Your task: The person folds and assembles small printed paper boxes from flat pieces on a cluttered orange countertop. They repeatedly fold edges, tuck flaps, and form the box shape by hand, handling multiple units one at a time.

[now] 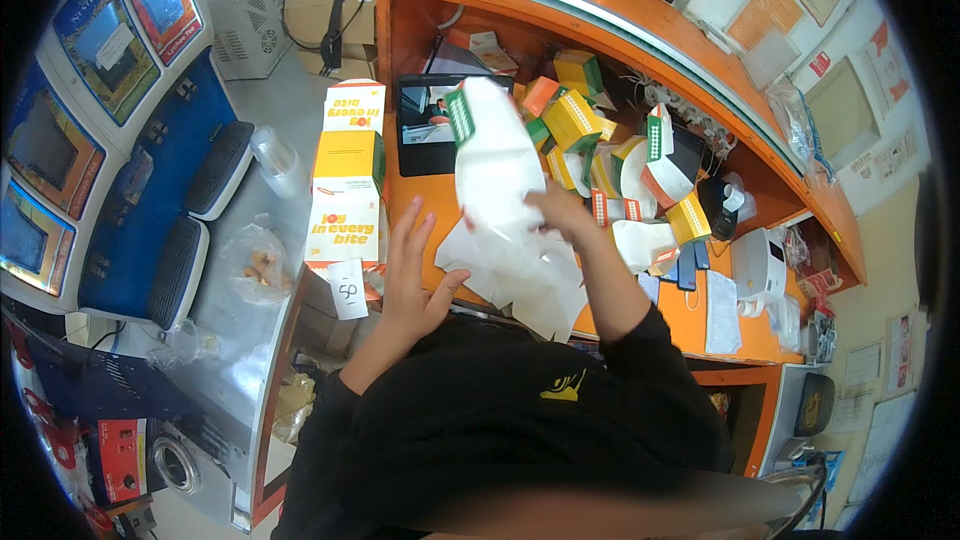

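The right hand [560,217] is at the right edge of a white carton blank [495,165] and appears to grip it; blur hides the exact finger contact. The blank is over the middle of the orange desk [420,192], partly covering the tablet [425,125]. The left hand [410,290] is released, fingers spread, holding nothing visible, near the stacked printed cartons [345,225]; its spread suggests readiness to steady the blank. The stack stands along the left side, presumably for easy reach. White sheets [530,280] lie beneath and in front of the blank, reaching toward the person's torso at the near edge. Folded yellow boxes [573,122] are heaped at the rear right, probably to spare the working middle. Open room is limited: a strip of bare surface shows between stack and sheets, while the heap crowds the right and the raised orange ledge [620,10] bounds the rear.
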A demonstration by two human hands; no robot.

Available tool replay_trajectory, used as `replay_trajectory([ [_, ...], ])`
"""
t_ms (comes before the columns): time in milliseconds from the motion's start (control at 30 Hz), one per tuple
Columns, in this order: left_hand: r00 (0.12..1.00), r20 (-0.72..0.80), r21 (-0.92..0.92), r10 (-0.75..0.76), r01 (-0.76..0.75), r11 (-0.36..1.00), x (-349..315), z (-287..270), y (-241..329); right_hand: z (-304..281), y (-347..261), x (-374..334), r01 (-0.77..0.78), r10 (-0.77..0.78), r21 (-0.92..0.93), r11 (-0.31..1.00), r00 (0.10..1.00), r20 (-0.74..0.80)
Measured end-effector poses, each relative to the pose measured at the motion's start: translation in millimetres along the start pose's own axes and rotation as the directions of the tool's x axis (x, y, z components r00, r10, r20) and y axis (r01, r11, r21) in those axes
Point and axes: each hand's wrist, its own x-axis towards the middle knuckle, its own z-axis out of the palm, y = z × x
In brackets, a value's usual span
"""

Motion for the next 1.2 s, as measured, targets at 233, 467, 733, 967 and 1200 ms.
replay_trajectory([
  [233,0.998,0.06,-0.062,0.028,-0.024,0.998,-6,-12,-4,-40,-71,124,0.296,-0.13,0.612,0.733,0.945,-0.301],
  [467,0.995,0.098,-0.068,0.004,0.003,0.998,-6,-19,-13,35,26,110,0.336,-0.327,0.069,0.939,0.937,-0.12],
  [733,0.952,0.304,-0.191,0.036,0.024,0.981,4,-2,-19,119,102,-34,0.265,-0.257,-0.843,0.469,0.954,0.156],
  [967,0.701,0.711,-0.165,-0.048,0.233,0.958,2,31,-11,99,107,-27,0.188,-0.216,-0.549,0.815,0.976,0.013],
  [1200,0.592,0.804,-0.052,-0.062,0.174,0.983,-19,65,-24,73,113,-40,0.094,-0.104,-0.069,0.993,0.981,-0.162],
])
